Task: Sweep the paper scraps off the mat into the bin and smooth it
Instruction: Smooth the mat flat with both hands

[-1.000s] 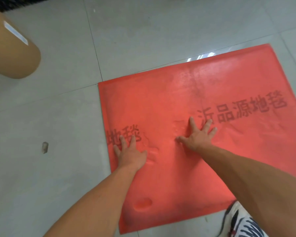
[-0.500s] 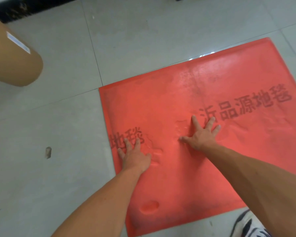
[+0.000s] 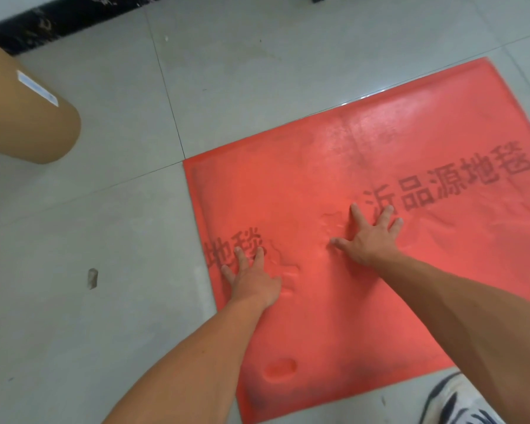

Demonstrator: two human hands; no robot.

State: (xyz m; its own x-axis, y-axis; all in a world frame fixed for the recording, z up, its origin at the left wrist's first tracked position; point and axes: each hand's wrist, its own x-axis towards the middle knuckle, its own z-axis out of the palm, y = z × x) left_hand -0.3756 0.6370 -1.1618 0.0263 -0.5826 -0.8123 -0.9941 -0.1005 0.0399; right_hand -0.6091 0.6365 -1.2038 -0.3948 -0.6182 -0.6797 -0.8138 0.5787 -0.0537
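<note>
We see the red mat (image 3: 334, 185) lying flat on the tiled floor (image 3: 104, 228); our left hand (image 3: 251, 283) and right hand (image 3: 367, 240) press palm-down on it, fingers spread, gripping nothing, beside shallow dents

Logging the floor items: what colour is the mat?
Red-orange mat with dark printed characters, seen in the head view.

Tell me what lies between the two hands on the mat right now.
Only bare red mat, no paper scraps. The head view shows creases and shallow dents in the stretch between the left hand and right hand, both pressed flat.
</note>
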